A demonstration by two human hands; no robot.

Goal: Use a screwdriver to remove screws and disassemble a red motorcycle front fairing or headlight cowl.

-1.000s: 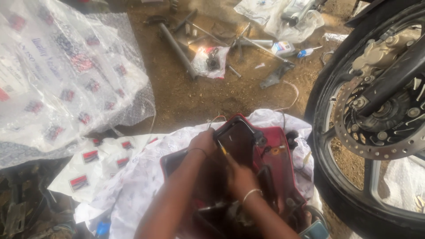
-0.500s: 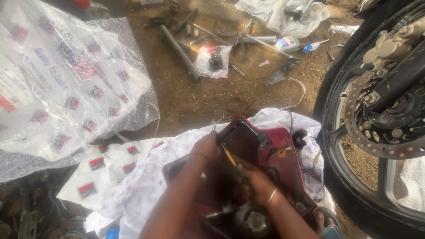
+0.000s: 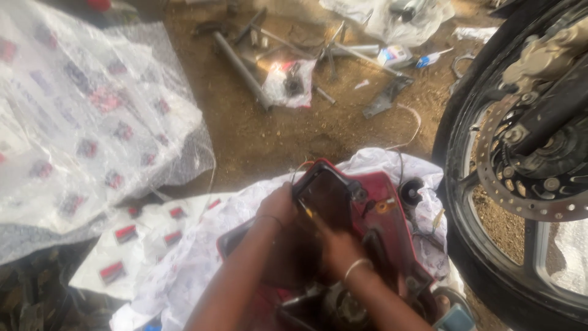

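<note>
Two hands were counted, the left hand (image 3: 283, 208) and the right hand (image 3: 339, 248), each wrist ringed by one thin bangle. One red motorcycle panel (image 3: 380, 211) was seen beneath them. One wheel (image 3: 471, 202) with one brake disc (image 3: 490, 178) was counted. One long grey rod (image 3: 240, 68) and two printed plastic sheets (image 3: 92, 122) were noted.
</note>
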